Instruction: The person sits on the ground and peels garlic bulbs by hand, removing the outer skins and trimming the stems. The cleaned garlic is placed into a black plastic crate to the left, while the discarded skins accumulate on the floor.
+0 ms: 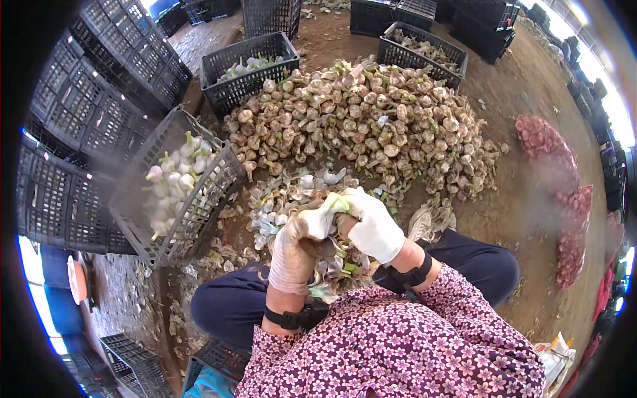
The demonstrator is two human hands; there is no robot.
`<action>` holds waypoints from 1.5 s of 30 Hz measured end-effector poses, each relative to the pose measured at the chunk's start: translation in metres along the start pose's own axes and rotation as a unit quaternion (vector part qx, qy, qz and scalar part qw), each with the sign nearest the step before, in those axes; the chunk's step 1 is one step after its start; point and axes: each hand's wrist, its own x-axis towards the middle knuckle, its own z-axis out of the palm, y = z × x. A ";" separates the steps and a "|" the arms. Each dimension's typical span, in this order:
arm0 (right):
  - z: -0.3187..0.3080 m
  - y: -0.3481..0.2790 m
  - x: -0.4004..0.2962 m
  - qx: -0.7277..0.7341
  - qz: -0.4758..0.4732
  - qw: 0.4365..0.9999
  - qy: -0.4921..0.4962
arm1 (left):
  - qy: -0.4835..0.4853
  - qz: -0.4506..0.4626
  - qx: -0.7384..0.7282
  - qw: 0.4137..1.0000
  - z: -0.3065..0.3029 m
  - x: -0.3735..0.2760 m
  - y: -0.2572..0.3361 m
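Note:
White work gloves cover both of my hands, which meet over my lap. My left hand (296, 239), its glove soiled, is closed around a garlic bulb mostly hidden by the fingers; its pale green stem (337, 203) shows between the hands. My right hand (374, 224) grips the same garlic from the other side. Beneath and beyond them lie peeled garlic skins (268, 216). A large heap of unpeeled garlic bulbs (358, 114) rises in front of me. To the left, a tilted black plastic crate (199, 219) holds peeled white garlic bulbs (181, 174).
Two black crates stand behind the heap, one with pale garlic (249, 67), one with dry brown garlic (428, 49). Stacked crates (84, 104) rise at left. Red mesh sacks (552, 164) lie at right. A crate with blue cloth (214, 380) is near my left knee.

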 end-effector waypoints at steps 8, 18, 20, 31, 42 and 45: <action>0.008 -0.001 -0.010 0.037 -0.054 0.997 0.051 | 0.023 0.093 0.210 0.973 0.003 -0.001 -0.010; 0.021 0.017 -0.001 0.469 0.287 0.830 0.090 | -0.059 0.082 0.183 0.978 -0.006 -0.003 -0.010; 0.026 0.014 0.004 0.405 0.287 0.861 0.116 | -0.008 0.114 0.189 0.975 -0.004 0.002 -0.008; 0.009 -0.004 -0.003 -0.127 -0.076 0.989 0.028 | 0.006 0.150 0.201 0.968 0.004 -0.002 -0.015; -0.040 0.037 -0.001 0.189 0.142 0.971 0.005 | -0.018 0.161 0.230 0.960 -0.001 -0.003 -0.008; -0.022 -0.017 0.001 0.048 0.094 0.992 -0.073 | -0.018 0.144 0.232 0.962 0.004 -0.001 -0.013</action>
